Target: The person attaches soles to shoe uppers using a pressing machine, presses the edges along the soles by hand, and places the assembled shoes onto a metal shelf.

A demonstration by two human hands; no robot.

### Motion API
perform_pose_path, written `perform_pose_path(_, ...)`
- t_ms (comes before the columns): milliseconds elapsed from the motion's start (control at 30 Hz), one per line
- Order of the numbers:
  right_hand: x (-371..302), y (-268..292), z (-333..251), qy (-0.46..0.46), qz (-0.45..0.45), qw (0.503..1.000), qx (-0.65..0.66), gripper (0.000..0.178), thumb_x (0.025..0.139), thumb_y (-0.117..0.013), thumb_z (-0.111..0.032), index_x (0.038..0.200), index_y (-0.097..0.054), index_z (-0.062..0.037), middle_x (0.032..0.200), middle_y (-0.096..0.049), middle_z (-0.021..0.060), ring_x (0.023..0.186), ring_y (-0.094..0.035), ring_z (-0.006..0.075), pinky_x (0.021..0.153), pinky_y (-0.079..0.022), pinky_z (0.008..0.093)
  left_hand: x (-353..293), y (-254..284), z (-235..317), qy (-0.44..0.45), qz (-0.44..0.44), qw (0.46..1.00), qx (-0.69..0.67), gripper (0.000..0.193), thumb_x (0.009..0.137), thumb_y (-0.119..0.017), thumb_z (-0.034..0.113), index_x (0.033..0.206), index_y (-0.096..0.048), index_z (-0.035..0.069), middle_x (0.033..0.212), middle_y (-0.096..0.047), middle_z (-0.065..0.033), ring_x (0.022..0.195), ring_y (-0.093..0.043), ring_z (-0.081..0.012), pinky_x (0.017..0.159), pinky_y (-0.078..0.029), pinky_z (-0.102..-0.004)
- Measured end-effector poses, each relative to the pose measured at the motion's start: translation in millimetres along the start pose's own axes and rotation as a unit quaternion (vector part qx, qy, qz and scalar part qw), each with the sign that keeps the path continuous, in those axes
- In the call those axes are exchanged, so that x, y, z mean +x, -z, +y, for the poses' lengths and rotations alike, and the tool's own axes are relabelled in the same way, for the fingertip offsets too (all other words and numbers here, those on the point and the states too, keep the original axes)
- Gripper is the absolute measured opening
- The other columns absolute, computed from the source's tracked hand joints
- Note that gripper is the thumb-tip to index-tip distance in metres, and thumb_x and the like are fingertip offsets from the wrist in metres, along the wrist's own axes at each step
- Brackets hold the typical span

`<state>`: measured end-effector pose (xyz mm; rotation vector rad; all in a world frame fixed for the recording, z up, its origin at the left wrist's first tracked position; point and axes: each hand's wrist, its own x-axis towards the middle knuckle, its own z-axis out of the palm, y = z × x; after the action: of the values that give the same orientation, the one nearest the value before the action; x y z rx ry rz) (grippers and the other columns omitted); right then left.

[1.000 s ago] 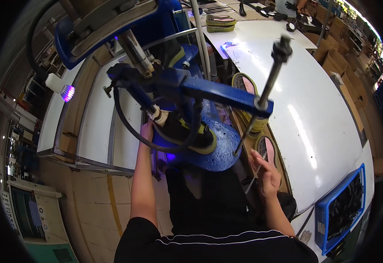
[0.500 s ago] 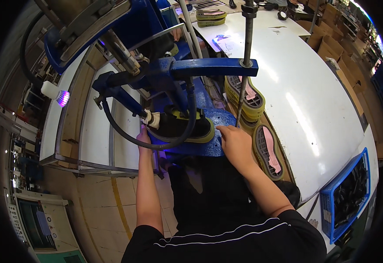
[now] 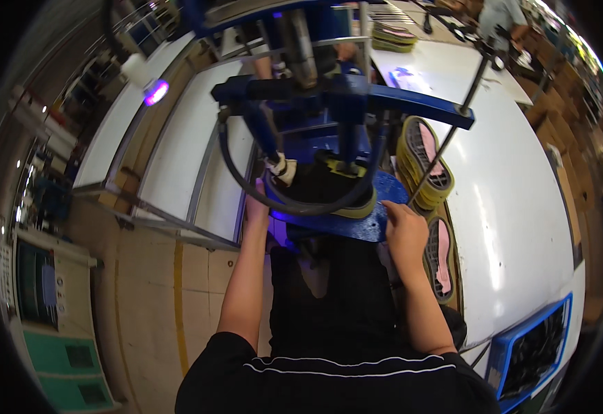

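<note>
A dark shoe (image 3: pixel 313 183) with a yellow-green sole lies on its blue metal base plate (image 3: pixel 365 229) under the blue press (image 3: pixel 346 93). Two press arms come down on it, one with a cloth-wrapped end (image 3: pixel 284 170) at the shoe's left end. A black hose (image 3: pixel 274 201) loops in front of the shoe. My left hand (image 3: pixel 256 205) is by the plate's left edge, its fingers mostly hidden. At the plate's right edge, my right hand (image 3: pixel 407 231) has its fingers bent over the rim, close to the slanting metal rod (image 3: pixel 434 172).
Stacked shoe soles (image 3: pixel 422 148) with pink pieces and a single sole (image 3: pixel 440 259) lie along the white table (image 3: pixel 508 207) at right. A blue basket (image 3: pixel 501 352) holds dark items. White shelving (image 3: pixel 170 152) and a lit lamp (image 3: pixel 155 90) are on the left. Another person (image 3: pixel 501 24) is far right.
My view has swung, so the press, shoe and table appear farther right. Both hands stay at the plate's edges, and the shoe still lies under the press arms.
</note>
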<state>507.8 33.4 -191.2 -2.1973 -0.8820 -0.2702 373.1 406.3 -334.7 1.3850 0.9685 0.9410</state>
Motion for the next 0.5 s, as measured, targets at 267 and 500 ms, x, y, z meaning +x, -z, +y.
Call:
perform_pose_path(267,5.9,-0.4,23.0,0.007,0.032,0.998,-0.045,0.023,0.089,-0.069,-0.003,0.107,-0.078,-0.0129,0.094,-0.074,0.0076,0.088,-0.068,0.0263,0.08,-0.042,0.0398,-105.0,18.9,16.3,0.09,0.067,0.993,-0.026,0.055,0.11,-0.049,0.045,0.087,-0.064,-0.003,0.076,-0.056,-0.0031,0.075,-0.049,-0.0131,0.068,-0.041,-0.0355)
perform_pose_path(500,17.7,-7.1,31.4,0.005,0.059,0.998,0.011,0.019,0.089,-0.067,0.001,0.102,-0.079,-0.0057,0.09,-0.074,0.0162,0.084,-0.071,0.0349,0.08,-0.052,0.042,-200.3,16.1,40.3,0.149,0.022,0.986,-0.076,0.051,0.112,-0.042,0.047,0.088,-0.058,0.005,0.068,-0.056,-0.0021,0.049,-0.054,-0.0119,0.048,-0.046,-0.026)
